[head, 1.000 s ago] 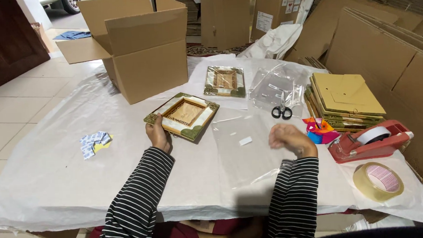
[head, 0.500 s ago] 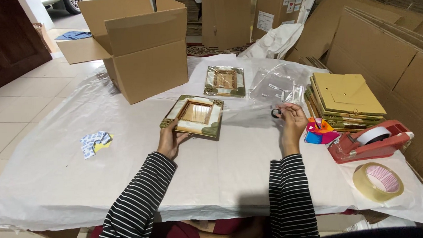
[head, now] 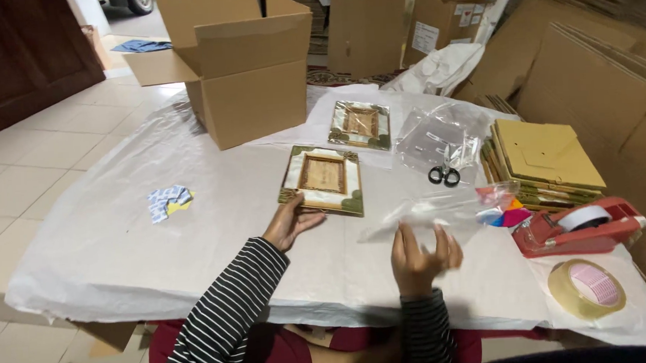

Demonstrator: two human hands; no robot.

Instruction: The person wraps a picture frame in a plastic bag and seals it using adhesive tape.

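The picture frame [head: 322, 180], gold-edged with a tan centre, lies flat on the white-covered table [head: 108, 249]. The left hand [head: 290, 223] touches its near left corner, fingers [head: 311, 220] loosely spread along the edge rather than clenched around it. To the right of those fingers, the right hand [head: 419, 256] is raised off the table with its fingers [head: 439, 240] pinching the near edge of a clear plastic sleeve [head: 440, 211], which stretches away from the hand and hangs partly in the air.

Beyond the left fingers, past the frame, a second frame wrapped in clear film [head: 360, 125] lies flat, and further still stands an open cardboard box [head: 246, 83]. Beyond the right fingers sit black-handled scissors [head: 444, 173] on a heap of clear bags [head: 437, 136]. Right of the sleeve are bright coloured paper scraps [head: 507, 215], a red tape dispenser [head: 579, 228], and nearer, a roll of tape [head: 586, 287]. A stack of flat cardboard pieces [head: 543, 154] lies behind the dispenser. Well left of the left hand is a small blue-and-yellow packet [head: 168, 201].
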